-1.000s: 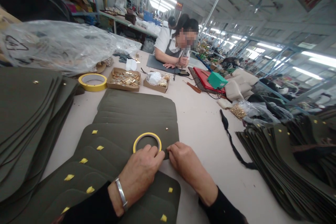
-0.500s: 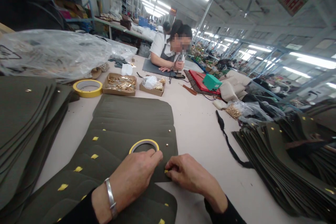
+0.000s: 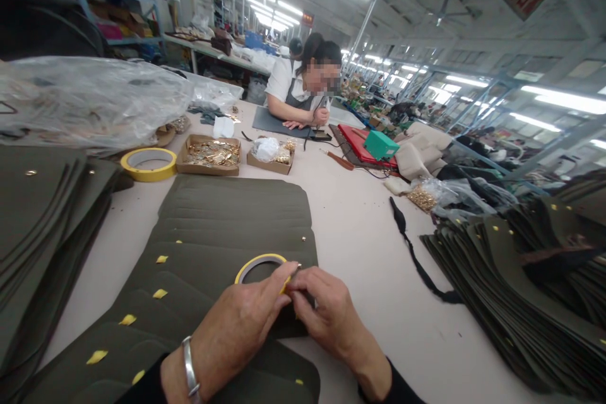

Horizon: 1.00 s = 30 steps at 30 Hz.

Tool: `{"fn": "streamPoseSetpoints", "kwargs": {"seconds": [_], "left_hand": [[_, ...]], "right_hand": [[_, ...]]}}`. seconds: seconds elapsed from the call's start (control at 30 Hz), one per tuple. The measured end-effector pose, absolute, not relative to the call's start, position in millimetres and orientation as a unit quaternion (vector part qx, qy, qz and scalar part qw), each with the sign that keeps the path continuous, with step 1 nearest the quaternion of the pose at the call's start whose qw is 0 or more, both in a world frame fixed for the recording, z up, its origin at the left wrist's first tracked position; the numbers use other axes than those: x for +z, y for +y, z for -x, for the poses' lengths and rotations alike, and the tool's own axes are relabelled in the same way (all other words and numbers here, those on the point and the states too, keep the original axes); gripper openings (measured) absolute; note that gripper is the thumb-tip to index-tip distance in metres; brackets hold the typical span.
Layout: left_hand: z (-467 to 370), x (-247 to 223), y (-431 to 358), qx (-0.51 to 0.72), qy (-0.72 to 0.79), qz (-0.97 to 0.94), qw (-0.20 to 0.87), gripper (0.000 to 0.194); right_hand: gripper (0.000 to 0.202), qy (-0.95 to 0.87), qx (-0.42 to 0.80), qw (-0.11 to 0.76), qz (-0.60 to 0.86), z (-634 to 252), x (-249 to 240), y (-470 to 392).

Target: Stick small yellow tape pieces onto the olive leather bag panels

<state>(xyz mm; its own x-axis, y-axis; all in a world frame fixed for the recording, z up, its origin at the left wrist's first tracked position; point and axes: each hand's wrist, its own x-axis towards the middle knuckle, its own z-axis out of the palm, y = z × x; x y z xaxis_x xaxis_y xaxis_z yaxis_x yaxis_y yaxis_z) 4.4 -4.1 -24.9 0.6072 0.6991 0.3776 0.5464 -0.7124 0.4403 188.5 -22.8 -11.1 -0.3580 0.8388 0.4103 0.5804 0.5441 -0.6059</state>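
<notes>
My left hand (image 3: pixel 241 315), with a silver bangle at the wrist, is closed on a roll of yellow tape (image 3: pixel 258 260) above the dark green pieces. Close against it, my right hand (image 3: pixel 326 309) pinches at the roll's right edge, where a bit of yellow tape shows between the fingertips. Under both hands lie overlapping dark green pieces (image 3: pixel 231 208). Small yellow tape bits (image 3: pixel 161 259) dot their edges, and a small metal stud (image 3: pixel 303 238) sits near the right edge.
Another yellow tape roll (image 3: pixel 149 164) lies beside a box of gold metal parts (image 3: pixel 208 154) and a smaller box (image 3: pixel 271 154). Green stacks stand left (image 3: pixel 38 221) and right (image 3: pixel 502 265). A black strap (image 3: pixel 416 259) lies right. Across the table, a person (image 3: pixel 303 88) leans over.
My right hand has moved up and left from the piece's edge to the tape roll, meeting my left hand. The view has shifted slightly.
</notes>
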Motion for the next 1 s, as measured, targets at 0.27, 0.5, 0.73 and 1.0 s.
{"fn": "streamPoseSetpoints", "kwargs": {"seconds": [0.27, 0.5, 0.73, 1.0], "left_hand": [[-5, -17, -3, 0.227, 0.381, -0.873, 0.203, 0.018], [-12, -20, -13, 0.289, 0.348, -0.884, 0.122, 0.024], [-22, -21, -16, 0.075, 0.418, -0.898, 0.116, 0.022], [-23, -19, -13, 0.05, 0.411, -0.899, 0.144, 0.023]], "right_hand": [[0.018, -0.796, 0.075, 0.38, 0.465, -182, -21, -29], [0.012, -0.534, 0.361, 0.44, 0.625, -186, -20, -16], [0.024, -0.517, 0.421, 0.386, 0.638, -211, -29, 4], [0.016, -0.664, 0.25, 0.299, 0.638, -197, -22, 6]]}}
